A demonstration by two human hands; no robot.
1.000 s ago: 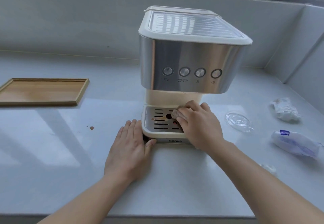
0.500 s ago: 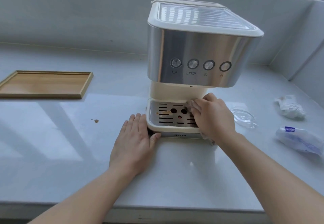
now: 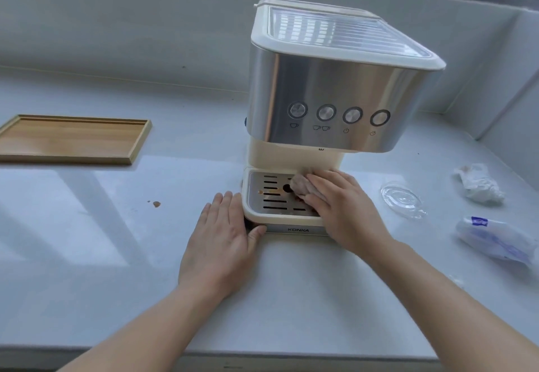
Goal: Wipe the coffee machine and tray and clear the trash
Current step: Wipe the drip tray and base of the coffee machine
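Note:
A cream and steel coffee machine (image 3: 329,94) stands on the white counter. Its slotted metal drip tray (image 3: 269,196) carries brown coffee spots. My right hand (image 3: 341,208) presses a stained, wadded tissue (image 3: 302,186) flat onto the tray's right half. My left hand (image 3: 224,237) lies flat on the counter against the machine's left base corner, thumb touching its front. A crumpled white tissue (image 3: 479,183), a clear plastic lid (image 3: 401,199) and a white and blue wrapper (image 3: 495,240) lie to the right.
An empty wooden tray (image 3: 73,138) sits at the left of the counter. Small brown coffee drops (image 3: 156,204) mark the counter left of the machine. A wall and window sill run behind; a side wall closes the right end. The counter's front edge is near my forearms.
My right hand with the tissue has slid back and forth across the drip tray, right and then left again. My left hand has stayed at the base. The camera has shifted slightly.

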